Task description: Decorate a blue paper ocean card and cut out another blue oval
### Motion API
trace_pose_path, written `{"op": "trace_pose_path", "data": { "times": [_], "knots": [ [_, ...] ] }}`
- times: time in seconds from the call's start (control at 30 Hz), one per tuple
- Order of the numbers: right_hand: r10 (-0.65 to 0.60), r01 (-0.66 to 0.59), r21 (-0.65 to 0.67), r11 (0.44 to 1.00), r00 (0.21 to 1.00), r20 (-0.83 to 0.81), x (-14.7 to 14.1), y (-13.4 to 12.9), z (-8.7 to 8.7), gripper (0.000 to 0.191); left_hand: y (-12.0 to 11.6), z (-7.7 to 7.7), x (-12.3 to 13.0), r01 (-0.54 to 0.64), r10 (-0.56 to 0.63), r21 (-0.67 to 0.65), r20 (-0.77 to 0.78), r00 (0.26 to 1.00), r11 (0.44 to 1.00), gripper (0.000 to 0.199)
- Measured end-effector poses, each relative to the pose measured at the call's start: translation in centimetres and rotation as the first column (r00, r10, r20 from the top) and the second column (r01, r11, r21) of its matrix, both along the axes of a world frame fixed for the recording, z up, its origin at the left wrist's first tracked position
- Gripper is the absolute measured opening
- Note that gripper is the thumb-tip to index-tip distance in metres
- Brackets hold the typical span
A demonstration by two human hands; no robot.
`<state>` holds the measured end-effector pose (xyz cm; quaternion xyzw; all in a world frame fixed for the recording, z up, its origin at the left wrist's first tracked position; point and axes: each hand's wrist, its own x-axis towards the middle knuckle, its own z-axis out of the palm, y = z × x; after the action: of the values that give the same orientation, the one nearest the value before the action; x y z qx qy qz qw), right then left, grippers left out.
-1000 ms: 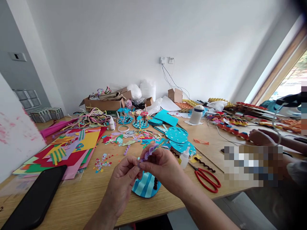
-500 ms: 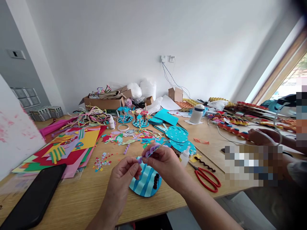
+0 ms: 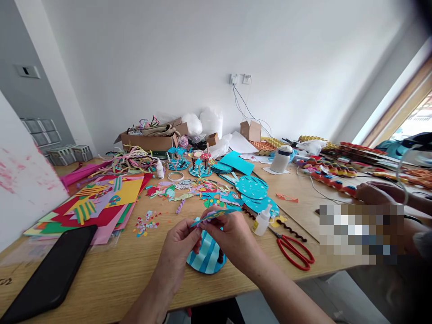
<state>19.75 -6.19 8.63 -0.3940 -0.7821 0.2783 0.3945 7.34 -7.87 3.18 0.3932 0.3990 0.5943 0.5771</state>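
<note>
Between both hands is a small blue-green paper cutout (image 3: 218,216) with coloured patches, tilted nearly edge-on. My left hand (image 3: 184,238) pinches its left end between thumb and fingers. From the right, my right hand (image 3: 232,231) grips the same cutout. A bit of purple shows at its underside, mostly hidden by the fingers. Below the hands lies a round blue base (image 3: 205,256) with pale wavy stripes, partly covered by them. A dark brown twisted piece (image 3: 220,256) stands on its right side. A glue bottle (image 3: 262,221) and red-handled scissors (image 3: 295,253) are right of my right hand.
A black phone (image 3: 50,274) and coloured paper sheets (image 3: 108,202) lie left. Paper scraps (image 3: 146,223) and a purple twisted stem (image 3: 180,206) are ahead. Blue discs (image 3: 251,187) are stacked beyond the glue. Another person's hands (image 3: 374,193) are at the right.
The cutout has turned so more of its patterned face shows, and the purple piece between my fingers is now largely hidden. The view has shifted slightly left.
</note>
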Motion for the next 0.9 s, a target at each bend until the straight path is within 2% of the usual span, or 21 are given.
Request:
{"op": "trace_pose_path", "data": {
  "times": [0.23,0.4,0.57,0.73,0.9],
  "knots": [
    [-0.052,0.050,0.035,0.998,0.997,0.064,-0.1,0.0,-0.4,0.012,-0.3,0.5,0.4,-0.001,0.000,-0.045,-0.016,1.000,0.999,0.016],
    [-0.094,0.096,-0.023,0.995,0.994,0.058,-0.1,0.1,-1.5,0.011,-0.4,0.6,0.5,0.008,-0.008,-0.095,0.008,1.000,0.995,0.010],
    [-0.060,0.060,-0.051,0.997,0.998,-0.011,0.0,0.3,-2.5,0.011,-0.7,0.7,0.3,0.061,-0.061,-0.146,0.000,0.998,0.987,0.015],
    [-0.019,0.011,-0.132,0.991,0.998,-0.058,0.8,0.4,-2.1,0.009,-1.4,0.9,-0.3,0.155,-0.175,-0.155,-0.124,0.977,0.976,0.024],
    [0.071,-0.094,-0.171,0.981,0.988,-0.134,1.2,0.6,-1.6,0.005,-1.7,0.8,-0.5,0.175,-0.199,-0.146,-0.166,0.966,0.974,0.025]
  ]
}}
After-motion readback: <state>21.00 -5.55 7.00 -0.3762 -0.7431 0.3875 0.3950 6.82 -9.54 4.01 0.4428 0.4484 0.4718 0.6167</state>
